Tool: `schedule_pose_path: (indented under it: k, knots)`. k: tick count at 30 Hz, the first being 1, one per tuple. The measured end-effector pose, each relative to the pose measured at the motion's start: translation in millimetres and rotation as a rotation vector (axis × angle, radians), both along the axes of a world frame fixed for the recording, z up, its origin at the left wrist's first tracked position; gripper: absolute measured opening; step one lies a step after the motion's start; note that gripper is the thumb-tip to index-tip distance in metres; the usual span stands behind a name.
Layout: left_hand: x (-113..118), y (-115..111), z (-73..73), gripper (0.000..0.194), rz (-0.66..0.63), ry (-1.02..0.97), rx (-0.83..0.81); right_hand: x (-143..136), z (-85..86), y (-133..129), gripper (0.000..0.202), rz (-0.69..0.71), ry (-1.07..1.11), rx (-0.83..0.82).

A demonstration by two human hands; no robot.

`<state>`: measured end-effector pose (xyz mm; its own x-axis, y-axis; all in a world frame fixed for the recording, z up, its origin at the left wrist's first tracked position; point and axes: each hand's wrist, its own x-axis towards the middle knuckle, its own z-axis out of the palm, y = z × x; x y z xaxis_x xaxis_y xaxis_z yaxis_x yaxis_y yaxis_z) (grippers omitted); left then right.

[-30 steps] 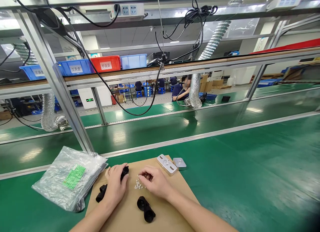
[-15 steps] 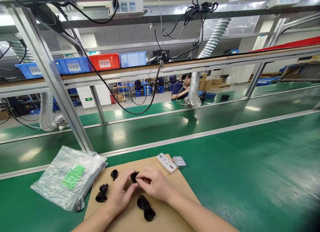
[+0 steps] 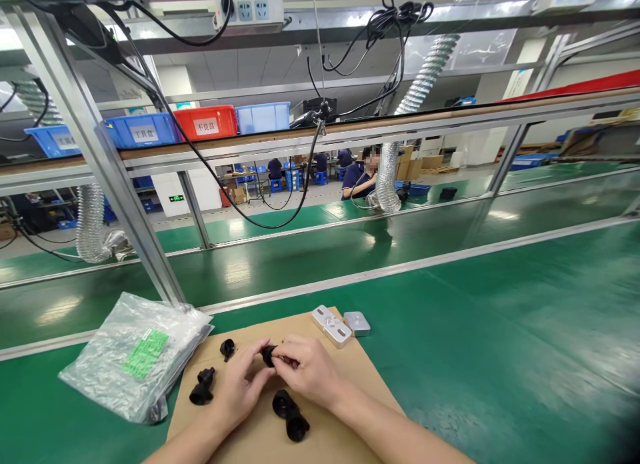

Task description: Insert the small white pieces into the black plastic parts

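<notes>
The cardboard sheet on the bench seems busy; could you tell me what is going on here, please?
A person at a green workbench holds a small black plastic part between both hands, left hand and right hand, above the cardboard sheet. Three more black parts lie on the sheet. A clear plastic bag lies to the left, and two metal blocks sit at the far edge.

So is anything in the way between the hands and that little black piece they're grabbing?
Nothing visible is. The left hand and the right hand both already touch the small black part, pinching it between their fingertips above the cardboard sheet. The other black parts lie apart on the cardboard, off to the sides.
</notes>
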<state>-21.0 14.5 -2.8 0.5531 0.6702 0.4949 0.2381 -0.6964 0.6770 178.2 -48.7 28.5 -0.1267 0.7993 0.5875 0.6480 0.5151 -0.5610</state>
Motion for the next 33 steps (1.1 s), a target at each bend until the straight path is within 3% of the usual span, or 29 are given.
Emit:
schedule_pose_path:
  k: [7, 12, 14, 18, 22, 28, 33]
  knots:
    - [-3.3, 0.0, 0.5, 0.042, 0.010, 0.024, -0.037, -1.0, -6.8, -0.4, 0.025, -0.023, -0.078, -0.011]
    - [-1.7, -1.5, 2.8, 0.044, 0.015, -0.028, -0.114, 1.6, -1.3, -2.1, 0.020, -0.006, -0.013, -0.028]
    - [0.0, -2.1, 2.9, 0.046, -0.013, -0.073, -0.165, 2.9, 3.3, -2.9, 0.010, -0.021, 0.079, -0.066]
    - [2.8, -3.5, 2.8, 0.052, -0.065, -0.142, -0.244, 3.2, 6.7, -2.3, 0.021, -0.032, 0.185, -0.207]
    - [5.3, -5.7, 4.8, 0.056, -0.023, -0.204, -0.342, -0.6, 1.3, 1.0, 0.014, -0.035, 0.221, -0.304]
    - [8.1, -10.4, 13.1, 0.028, 0.069, -0.099, -0.296, -2.7, -1.2, 2.8, 0.015, -0.037, 0.234, -0.343]
    - [10.2, -13.2, 17.8, 0.018, 0.102, -0.061, -0.199, -3.7, -1.6, 2.5, 0.013, -0.024, 0.196, -0.304]
